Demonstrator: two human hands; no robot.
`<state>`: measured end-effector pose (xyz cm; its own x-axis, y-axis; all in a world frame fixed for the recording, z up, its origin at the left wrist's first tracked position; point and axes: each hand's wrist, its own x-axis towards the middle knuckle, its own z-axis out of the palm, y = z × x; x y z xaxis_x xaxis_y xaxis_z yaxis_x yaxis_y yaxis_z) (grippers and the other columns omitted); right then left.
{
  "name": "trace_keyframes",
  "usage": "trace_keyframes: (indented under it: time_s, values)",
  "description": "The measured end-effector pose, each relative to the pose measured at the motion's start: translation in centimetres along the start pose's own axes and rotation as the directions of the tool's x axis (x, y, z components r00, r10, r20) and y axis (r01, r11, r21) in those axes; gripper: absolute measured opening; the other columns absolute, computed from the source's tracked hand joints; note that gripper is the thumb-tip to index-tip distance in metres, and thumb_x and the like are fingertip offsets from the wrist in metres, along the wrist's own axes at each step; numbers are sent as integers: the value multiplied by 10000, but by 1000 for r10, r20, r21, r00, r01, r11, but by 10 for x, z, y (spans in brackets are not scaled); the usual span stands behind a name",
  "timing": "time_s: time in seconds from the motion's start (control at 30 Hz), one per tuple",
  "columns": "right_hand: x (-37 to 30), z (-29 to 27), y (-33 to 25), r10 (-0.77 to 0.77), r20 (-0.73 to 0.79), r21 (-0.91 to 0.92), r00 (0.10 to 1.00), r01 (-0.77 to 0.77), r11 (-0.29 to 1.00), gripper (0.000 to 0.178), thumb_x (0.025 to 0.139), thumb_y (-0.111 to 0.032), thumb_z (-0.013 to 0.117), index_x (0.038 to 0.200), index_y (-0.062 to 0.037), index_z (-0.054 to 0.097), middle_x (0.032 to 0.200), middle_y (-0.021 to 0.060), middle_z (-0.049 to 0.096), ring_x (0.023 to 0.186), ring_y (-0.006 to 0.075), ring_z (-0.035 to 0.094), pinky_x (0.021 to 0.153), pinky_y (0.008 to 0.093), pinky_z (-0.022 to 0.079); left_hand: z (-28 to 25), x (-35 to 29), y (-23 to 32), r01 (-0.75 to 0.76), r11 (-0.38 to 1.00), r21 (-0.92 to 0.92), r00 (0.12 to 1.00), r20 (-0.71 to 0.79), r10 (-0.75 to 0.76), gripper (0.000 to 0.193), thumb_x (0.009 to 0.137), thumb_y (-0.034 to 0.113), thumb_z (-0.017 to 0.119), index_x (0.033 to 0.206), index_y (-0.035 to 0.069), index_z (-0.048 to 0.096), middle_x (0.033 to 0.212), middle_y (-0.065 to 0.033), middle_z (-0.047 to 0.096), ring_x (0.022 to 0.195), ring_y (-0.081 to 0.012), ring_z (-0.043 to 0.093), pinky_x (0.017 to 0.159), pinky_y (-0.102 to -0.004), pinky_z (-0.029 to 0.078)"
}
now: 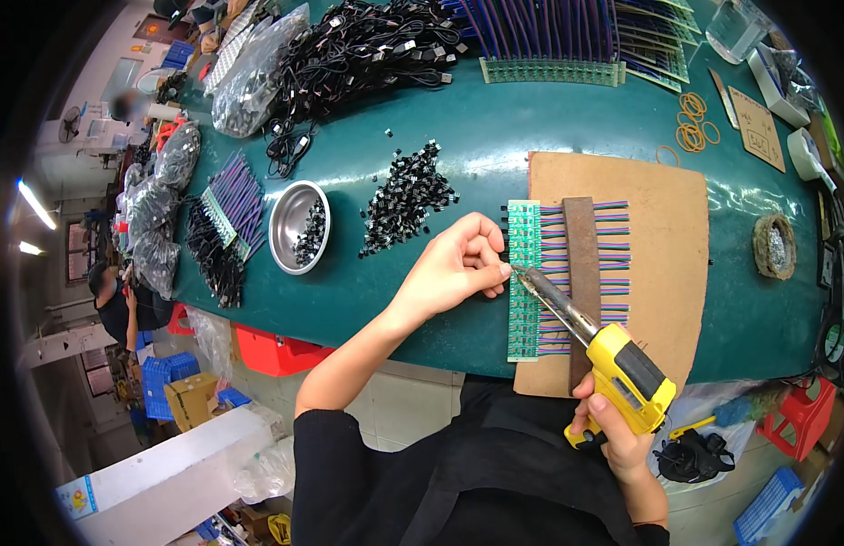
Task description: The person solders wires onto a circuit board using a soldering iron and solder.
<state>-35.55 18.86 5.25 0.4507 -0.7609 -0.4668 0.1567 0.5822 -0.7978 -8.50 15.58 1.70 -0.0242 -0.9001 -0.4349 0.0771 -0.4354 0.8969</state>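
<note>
On a tan board lies a green circuit board panel with rows of coloured wires running off its right side. A flat brown bar rests across the wires. My right hand grips a yellow soldering gun, its tip reaching the panel's left part beside my left fingertips. Thumb and forefinger of my left hand are pinched together at the panel's left edge; whatever is between them is too small to make out. Small black parts show along that edge above the hand.
Left of the panel are a heap of small black connectors and a metal bowl holding more. Black cables and wired boards fill the far side. Rubber bands and a round tin lie right.
</note>
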Motion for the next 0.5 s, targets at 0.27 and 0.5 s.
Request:
trace_keyframes:
  time_s: [0.27, 0.5]
  values:
    - [-2, 0, -1, -30, -15, 21, 999, 31, 999, 316, 826, -70, 578, 1110, 45, 500, 869, 135, 581, 629, 167, 599, 521, 278, 531, -3, 1, -2, 5, 1000, -13, 1000, 6, -4, 235, 808, 2, 643, 918, 47, 440, 689, -9, 577, 632, -88, 589, 592, -217, 491]
    - [-2, 0, -1, -20, 6, -5, 1000, 20, 1000, 314, 826, -67, 580, 1108, 45, 500, 866, 132, 581, 622, 165, 596, 520, 279, 531, -2, 2, -1, 6, 1000, -17, 1000, 11, -6, 237, 806, -1, 644, 920, 46, 442, 688, -11, 575, 627, -92, 591, 582, -217, 493]
